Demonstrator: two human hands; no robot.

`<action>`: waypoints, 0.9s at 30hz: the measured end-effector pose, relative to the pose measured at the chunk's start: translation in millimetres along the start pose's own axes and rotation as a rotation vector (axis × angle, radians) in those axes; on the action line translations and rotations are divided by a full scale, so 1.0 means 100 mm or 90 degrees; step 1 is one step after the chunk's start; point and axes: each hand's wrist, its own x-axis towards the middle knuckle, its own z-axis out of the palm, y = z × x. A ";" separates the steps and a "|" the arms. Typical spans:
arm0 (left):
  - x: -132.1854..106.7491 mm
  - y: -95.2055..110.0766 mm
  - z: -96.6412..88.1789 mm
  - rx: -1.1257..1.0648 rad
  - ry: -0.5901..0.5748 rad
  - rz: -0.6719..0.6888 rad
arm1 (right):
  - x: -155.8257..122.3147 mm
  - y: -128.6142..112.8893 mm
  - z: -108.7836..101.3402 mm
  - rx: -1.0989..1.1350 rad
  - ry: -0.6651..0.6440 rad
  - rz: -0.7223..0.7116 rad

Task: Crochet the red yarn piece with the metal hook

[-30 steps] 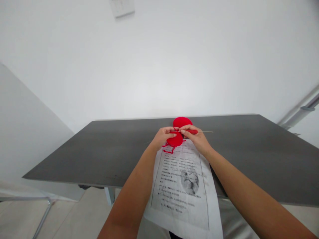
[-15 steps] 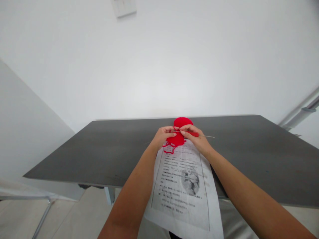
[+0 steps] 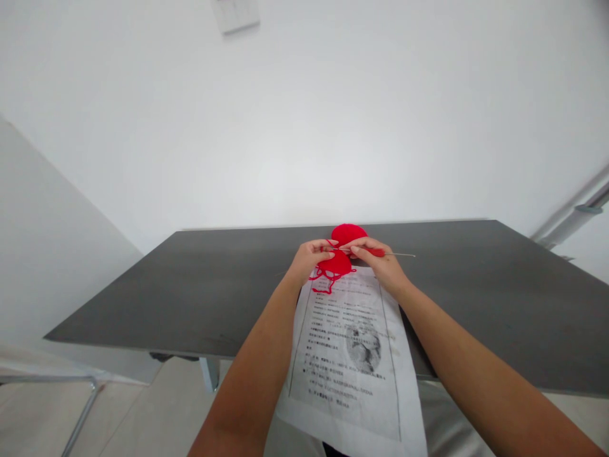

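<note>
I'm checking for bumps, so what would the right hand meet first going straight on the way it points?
The right hand would likely meet the left hand, at the upper edge of the red piece; depth is unclear, so that piece might come first.

Bare forearms (image 3: 264,349) stretched forward, angled inward, left grip (image 3: 309,259) just beside right grip (image 3: 379,261), both pinched
</note>
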 end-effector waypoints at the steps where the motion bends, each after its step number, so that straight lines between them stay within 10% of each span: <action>1: 0.00 0.00 0.00 0.006 0.001 0.001 | 0.00 0.00 -0.01 0.002 -0.005 0.000; 27: 0.00 0.01 -0.03 0.073 -0.005 0.009 | -0.01 -0.08 -0.06 0.003 -0.060 0.027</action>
